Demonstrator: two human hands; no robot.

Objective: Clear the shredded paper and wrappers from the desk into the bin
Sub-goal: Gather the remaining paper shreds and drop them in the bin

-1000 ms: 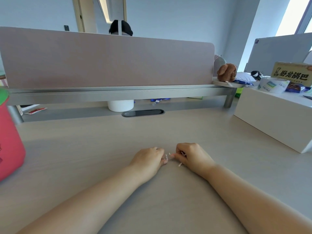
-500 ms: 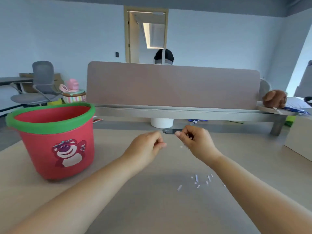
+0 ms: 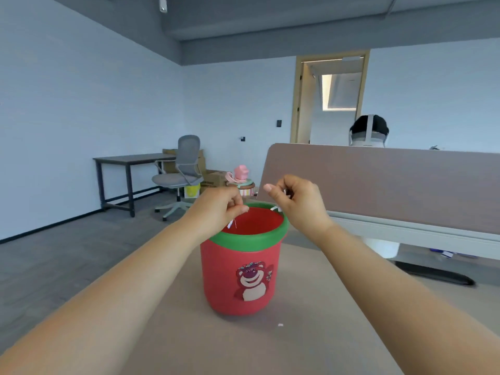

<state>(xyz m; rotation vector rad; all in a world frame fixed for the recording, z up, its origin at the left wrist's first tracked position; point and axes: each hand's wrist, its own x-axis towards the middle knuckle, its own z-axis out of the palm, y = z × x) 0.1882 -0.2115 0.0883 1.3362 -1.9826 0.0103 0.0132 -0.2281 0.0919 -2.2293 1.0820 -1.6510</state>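
A red bin with a green rim and a pink bear picture stands on the beige desk. Both my hands hover over its open mouth. My left hand has curled fingers that pinch small white paper shreds above the left rim. My right hand is also curled and pinches white paper shreds above the right rim. One tiny white scrap lies on the desk in front of the bin.
A mauve divider panel runs along the desk's far side, with another person's head behind it. A white cup and a black cable slot lie under it. A grey office chair and dark table stand left.
My view swung left and both hands rose from the desk, carrying pinched shreds across to just above the bin's mouth. Some shreds dropped onto the desk on the way.
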